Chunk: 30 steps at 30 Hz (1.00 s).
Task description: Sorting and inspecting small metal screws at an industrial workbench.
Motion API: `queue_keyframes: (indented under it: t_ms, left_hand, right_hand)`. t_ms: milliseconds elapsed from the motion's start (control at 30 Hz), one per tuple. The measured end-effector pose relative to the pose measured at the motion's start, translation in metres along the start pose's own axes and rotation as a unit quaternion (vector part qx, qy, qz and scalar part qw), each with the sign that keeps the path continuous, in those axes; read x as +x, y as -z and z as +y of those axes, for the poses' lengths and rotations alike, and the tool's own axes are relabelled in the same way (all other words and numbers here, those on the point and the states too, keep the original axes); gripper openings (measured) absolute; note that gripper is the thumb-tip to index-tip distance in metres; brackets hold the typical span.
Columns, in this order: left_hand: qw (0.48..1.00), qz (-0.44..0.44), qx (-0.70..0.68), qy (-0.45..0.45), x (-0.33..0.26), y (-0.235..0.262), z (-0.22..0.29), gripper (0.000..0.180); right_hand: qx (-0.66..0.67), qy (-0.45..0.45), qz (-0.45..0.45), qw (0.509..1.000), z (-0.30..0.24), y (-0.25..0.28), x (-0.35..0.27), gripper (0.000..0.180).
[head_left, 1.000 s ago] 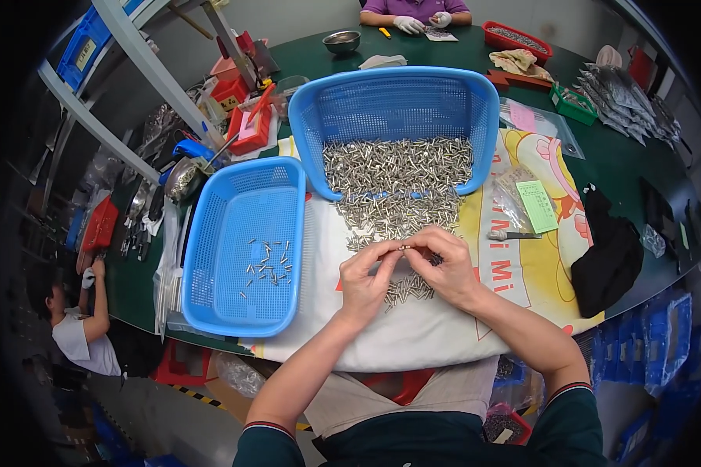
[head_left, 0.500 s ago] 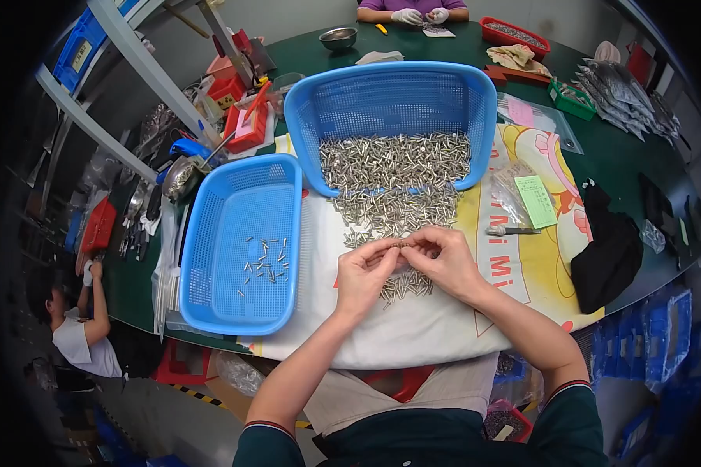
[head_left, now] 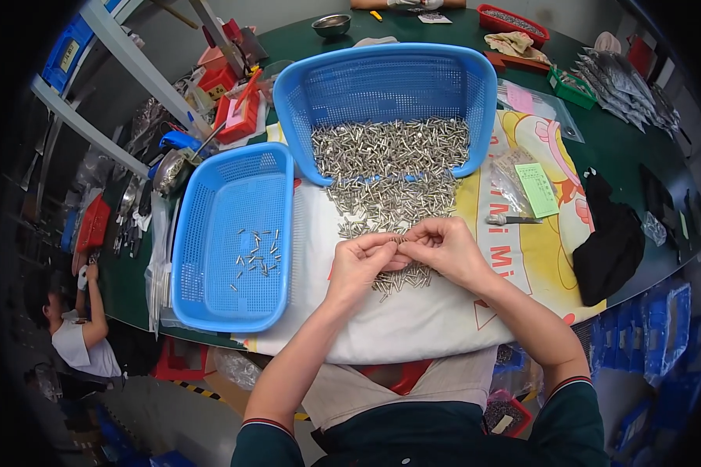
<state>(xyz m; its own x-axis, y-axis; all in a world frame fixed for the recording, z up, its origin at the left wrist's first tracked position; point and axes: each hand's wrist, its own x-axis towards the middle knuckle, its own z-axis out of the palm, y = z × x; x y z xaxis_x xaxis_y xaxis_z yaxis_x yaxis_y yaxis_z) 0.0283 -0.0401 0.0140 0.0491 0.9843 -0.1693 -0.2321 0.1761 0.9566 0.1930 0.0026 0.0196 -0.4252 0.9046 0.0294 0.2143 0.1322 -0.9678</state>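
My left hand (head_left: 356, 265) and my right hand (head_left: 447, 253) meet at their fingertips above a spread of small silvery metal pins (head_left: 393, 201). Both are closed in a pinch on a few small metal pins (head_left: 399, 240), mostly hidden by the fingers. The loose pins spill toward me from a large blue basket (head_left: 385, 74) tipped on its side, its open mouth facing me. Some also lie under my hands. To the left, a shallower blue basket (head_left: 199, 261) holds several scattered pins (head_left: 258, 253) on its floor.
A printed cloth (head_left: 413, 331) covers the green table (head_left: 639, 187) here. At right lie a green label (head_left: 537, 190), a metal-tipped tool (head_left: 512, 220) and black fabric (head_left: 606, 249). Red bins (head_left: 239, 117) and a shelf frame stand left. Co-workers sit at the far side and left.
The view has shifted slightly, so the baskets and table sit a little higher and further left. My hands stay together at the fingertips, with the fingers slightly rearranged.
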Motion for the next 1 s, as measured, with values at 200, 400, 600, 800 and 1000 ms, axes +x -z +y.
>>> queue_keyframes:
  t_ms: [200,400,600,800,1000]
  left_hand:
    - [1.000,-0.012,-0.009,0.007,-0.0001,0.0010,0.0000,0.021]
    - [0.999,-0.015,-0.027,0.011,0.0002,0.0023,-0.0007,0.020]
    - [0.999,-0.022,-0.033,0.029,0.0001,0.0040,0.0005,0.020]
    - [0.998,-0.031,-0.051,0.037,0.0000,0.0042,0.0008,0.020]
    - [0.997,-0.038,-0.059,0.041,-0.0003,0.0045,0.0011,0.021]
  right_hand:
    - [0.083,-0.018,-0.017,0.996,0.0019,-0.0004,-0.0013,0.015]
    - [0.069,-0.043,-0.040,0.996,-0.0025,0.0013,-0.0021,0.013]
    - [0.029,-0.024,-0.016,0.999,-0.0075,-0.0001,-0.0035,0.012]
    - [0.021,-0.016,-0.009,1.000,-0.0066,-0.0009,-0.0041,0.011]
    - [0.027,-0.001,0.006,1.000,-0.0008,-0.0022,-0.0037,0.015]
